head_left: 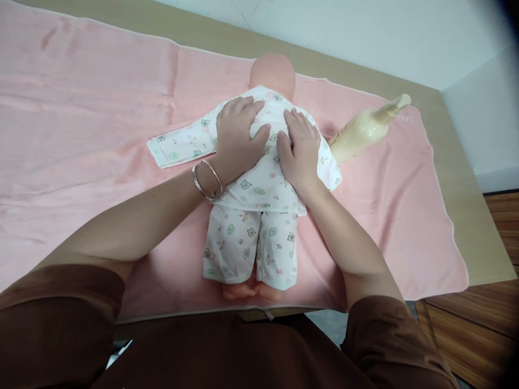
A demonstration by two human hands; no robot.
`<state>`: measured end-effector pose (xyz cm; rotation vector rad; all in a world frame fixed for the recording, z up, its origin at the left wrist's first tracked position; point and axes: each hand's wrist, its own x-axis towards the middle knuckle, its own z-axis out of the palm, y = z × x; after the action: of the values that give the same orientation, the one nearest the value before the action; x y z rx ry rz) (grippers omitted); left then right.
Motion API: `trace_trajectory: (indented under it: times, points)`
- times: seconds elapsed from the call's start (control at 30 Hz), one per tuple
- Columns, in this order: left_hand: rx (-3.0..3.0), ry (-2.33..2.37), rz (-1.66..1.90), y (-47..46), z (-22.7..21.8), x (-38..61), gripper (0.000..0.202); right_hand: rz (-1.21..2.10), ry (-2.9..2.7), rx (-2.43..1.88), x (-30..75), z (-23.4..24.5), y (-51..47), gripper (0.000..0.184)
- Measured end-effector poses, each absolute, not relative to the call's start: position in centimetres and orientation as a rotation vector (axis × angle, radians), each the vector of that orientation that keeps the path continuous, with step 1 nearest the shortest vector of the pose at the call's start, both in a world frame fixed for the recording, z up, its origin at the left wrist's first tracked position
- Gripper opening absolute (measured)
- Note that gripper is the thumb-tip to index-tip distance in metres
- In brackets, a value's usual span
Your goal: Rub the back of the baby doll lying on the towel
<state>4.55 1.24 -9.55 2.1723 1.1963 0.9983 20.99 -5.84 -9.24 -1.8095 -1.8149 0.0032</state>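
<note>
A baby doll lies on a pink towel, its head away from me and its bare feet at the near edge. It wears a white printed top and matching trousers. My left hand, with bracelets at the wrist, lies flat on the left side of the top, fingers spread. My right hand rests flat on the right side of the top. One sleeve of the top lies empty and flat to the left. The doll's bare arm sticks out to the right.
The towel covers a wooden table that stands against a white wall. Wooden flooring shows at the right. My brown sleeves fill the bottom of the view.
</note>
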Motion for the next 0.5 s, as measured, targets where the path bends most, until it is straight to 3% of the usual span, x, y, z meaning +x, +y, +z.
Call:
trace_trajectory:
  times: [0.2,0.5]
  points:
    - [2.239,1.231,0.877,1.25,-9.35,4.55,0.086,-0.004,-1.829,-1.810,21.16,-9.43,-5.73,0.056]
    - [2.237,1.230,1.048,1.02,-9.04,4.62,0.066,0.038,-1.752,-1.887,20.31,-8.56,-5.94,0.058]
